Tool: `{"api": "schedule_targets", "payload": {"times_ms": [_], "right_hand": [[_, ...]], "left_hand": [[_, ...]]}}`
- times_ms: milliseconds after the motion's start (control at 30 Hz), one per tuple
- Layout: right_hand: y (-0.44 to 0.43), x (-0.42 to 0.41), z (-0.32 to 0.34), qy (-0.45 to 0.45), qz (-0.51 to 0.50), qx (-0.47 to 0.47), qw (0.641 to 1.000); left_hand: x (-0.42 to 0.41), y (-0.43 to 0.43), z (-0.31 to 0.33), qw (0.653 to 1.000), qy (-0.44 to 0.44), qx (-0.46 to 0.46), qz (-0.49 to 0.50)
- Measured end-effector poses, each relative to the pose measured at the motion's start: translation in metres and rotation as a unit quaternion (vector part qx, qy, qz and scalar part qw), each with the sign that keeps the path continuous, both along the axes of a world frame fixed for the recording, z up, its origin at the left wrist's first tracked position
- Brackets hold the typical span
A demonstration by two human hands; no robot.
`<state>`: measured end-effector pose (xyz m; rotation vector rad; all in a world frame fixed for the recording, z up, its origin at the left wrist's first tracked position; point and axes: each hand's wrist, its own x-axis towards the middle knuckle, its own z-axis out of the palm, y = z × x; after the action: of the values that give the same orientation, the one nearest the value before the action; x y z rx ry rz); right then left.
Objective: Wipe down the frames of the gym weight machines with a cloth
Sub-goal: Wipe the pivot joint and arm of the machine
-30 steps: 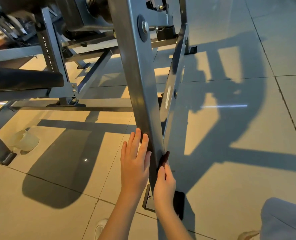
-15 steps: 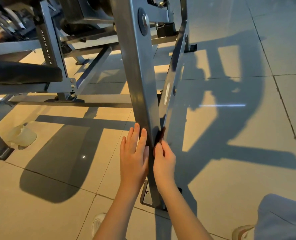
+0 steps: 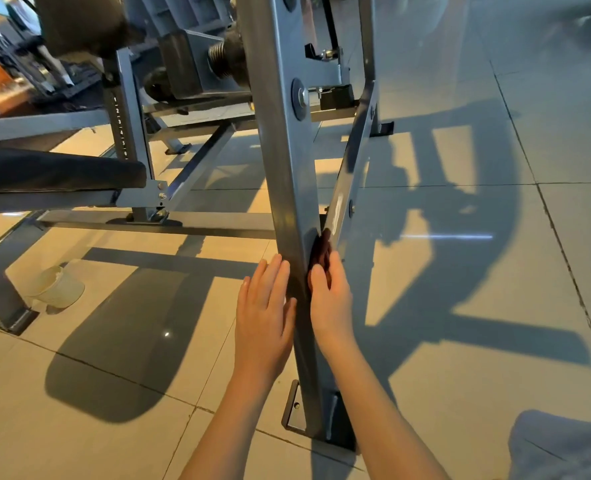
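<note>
Left hand (image 3: 264,313) flat on upright post (image 3: 287,188); right hand (image 3: 332,301) grips cloth (image 3: 321,249) against its right side, post's length rising above both.

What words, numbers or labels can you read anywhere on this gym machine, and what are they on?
"1", "2", "3", "4", "5", "6": white digits in a column running down the grey adjustment post by the end of the black pad.
No other text can be read; the clutter at the upper left is too blurred.
</note>
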<state>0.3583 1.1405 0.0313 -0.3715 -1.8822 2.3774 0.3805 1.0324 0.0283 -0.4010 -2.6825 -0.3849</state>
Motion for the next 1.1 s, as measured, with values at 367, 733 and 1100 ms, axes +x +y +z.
{"api": "schedule_targets", "payload": {"times_ms": [367, 733, 1100], "right_hand": [[0.01, -0.018, 0.059, 0.058, 0.019, 0.014, 0.998], [0.014, -0.033, 0.076, 0.078, 0.019, 0.01, 0.997], [0.013, -0.051, 0.097, 0.115, -0.011, 0.043, 0.992]], "left_hand": [[-0.031, 0.016, 0.045, 0.998, 0.011, 0.062, -0.02], [-0.071, 0.035, 0.112, 0.992, 0.056, 0.112, -0.008], [-0.08, 0.031, 0.12, 0.992, 0.064, 0.105, -0.022]]}}
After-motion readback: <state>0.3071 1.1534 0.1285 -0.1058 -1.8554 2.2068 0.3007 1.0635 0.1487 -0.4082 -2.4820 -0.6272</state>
